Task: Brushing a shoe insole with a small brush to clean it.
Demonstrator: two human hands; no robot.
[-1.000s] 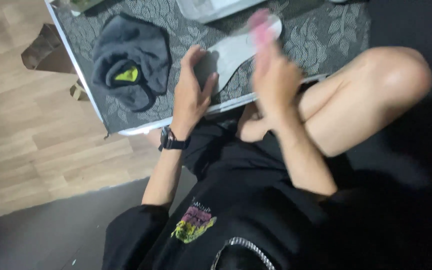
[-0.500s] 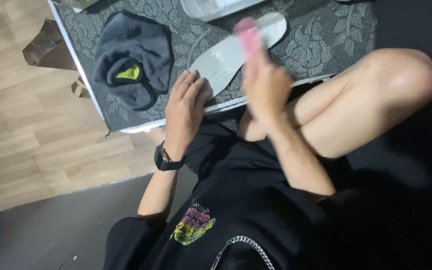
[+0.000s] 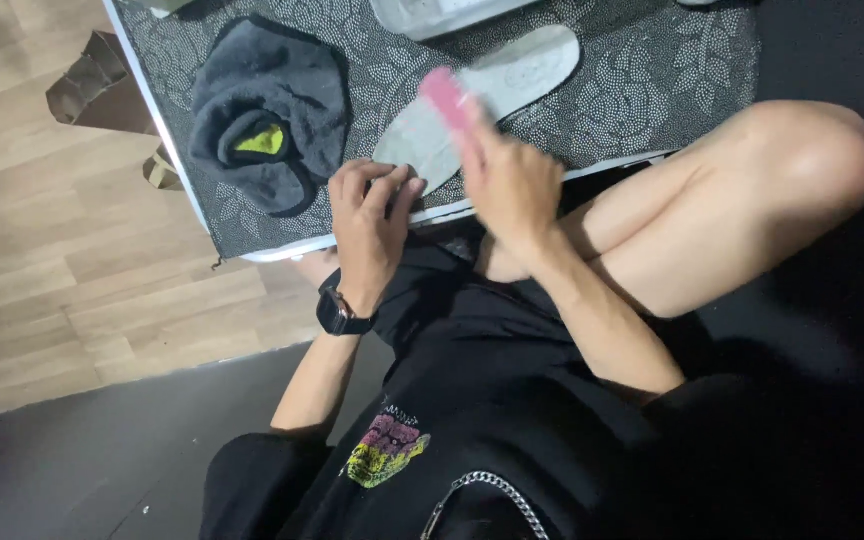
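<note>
Seen from above, you sit with one bare knee raised at the right of the frame, facing a low table (image 3: 652, 90) covered in a grey leaf-patterned cloth that fills the upper middle. Your left hand (image 3: 370, 225), a dark watch (image 3: 340, 315) on its wrist, sits at center left with its fingers curled down and pressing the near end of a pale grey shoe insole (image 3: 497, 90); the insole lies flat on the cloth, running from that hand toward the upper right. Your right hand (image 3: 507, 180), at center, is closed around a pink brush-like tool (image 3: 447, 100) — its pink end sits over the middle of the insole, blurred, so you cannot tell whether it touches. To the upper left lies a crumpled dark grey cloth (image 3: 267, 125) with a yellow-green patch, near the table's left edge. The near end of the insole rests close to the table's front edge, so a hard stroke toward you could push it off into your lap if the left fingers lift. The pinning fingertips also lie just beside the tool's path — a long stroke could rake them. A light-coloured object (image 3: 442, 15) at the top edge sits close behind the insole.
</note>
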